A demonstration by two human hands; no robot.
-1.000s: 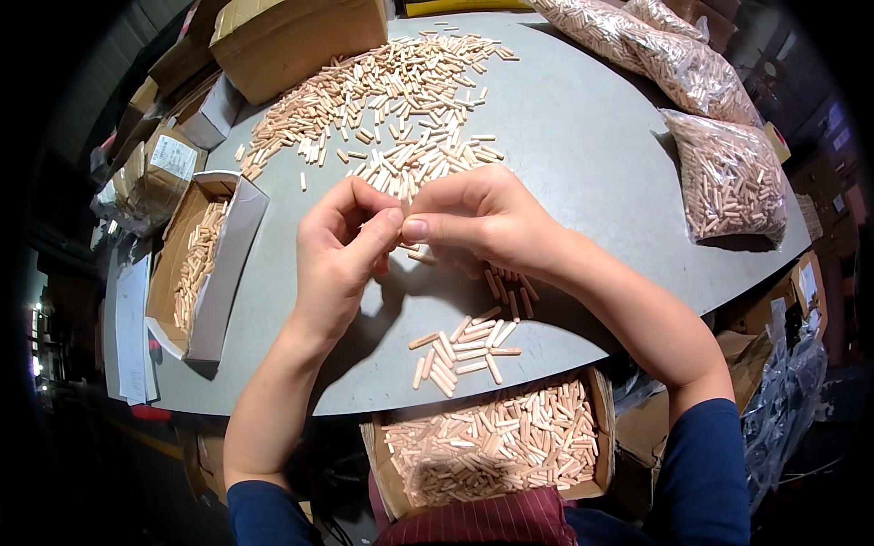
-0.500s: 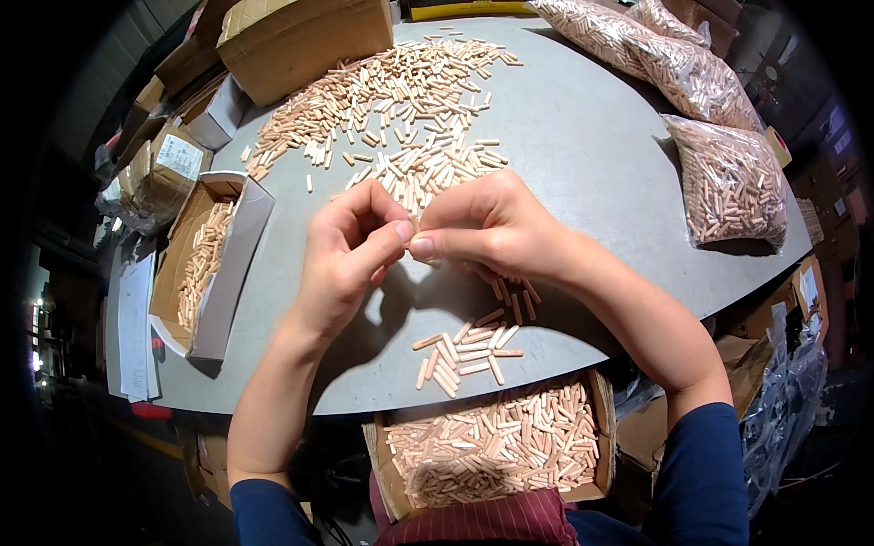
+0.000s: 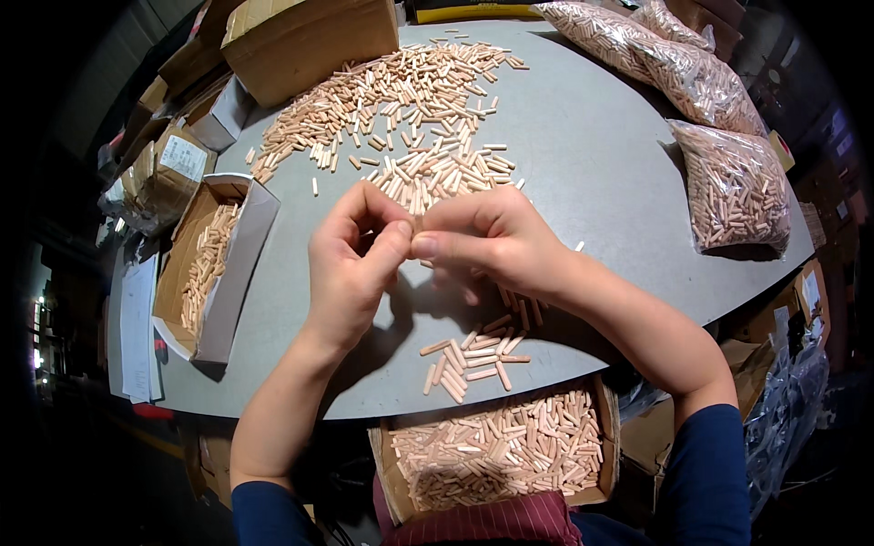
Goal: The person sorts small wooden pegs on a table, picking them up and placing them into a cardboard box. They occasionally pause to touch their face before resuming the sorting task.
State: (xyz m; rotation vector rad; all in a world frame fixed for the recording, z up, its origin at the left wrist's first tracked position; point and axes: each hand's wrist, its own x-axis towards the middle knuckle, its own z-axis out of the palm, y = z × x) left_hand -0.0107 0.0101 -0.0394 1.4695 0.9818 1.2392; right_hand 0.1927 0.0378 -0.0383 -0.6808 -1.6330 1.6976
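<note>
Loose wooden dowels (image 3: 446, 168) lie heaped just beyond the fingertips, with more, darker in shadow, partly hidden below the right wrist. The left hand (image 3: 355, 241) and right hand (image 3: 492, 232) meet above the table, each with thumb and forefinger nearly closed in a pinch; a tan sliver shows between the tips, but whether they grip a dowel cannot be told. Nearer, a small scatter of dowels (image 3: 473, 357) lies close to the table edge, and a larger pile (image 3: 382, 91) spreads at the far left against a brown cardboard box (image 3: 314, 50). The grey table (image 3: 605, 173) has a curved edge. At its left, a long open carton (image 3: 244, 264) holds dowels, beside paper sheets (image 3: 138, 332); on the far right lie clear bags of dowels (image 3: 736, 187). Just off the near edge, an open box (image 3: 608, 441) is filled with dowels. Crumpled clear plastic (image 3: 785, 400) hangs at the near right; the surrounding room is dim.
</note>
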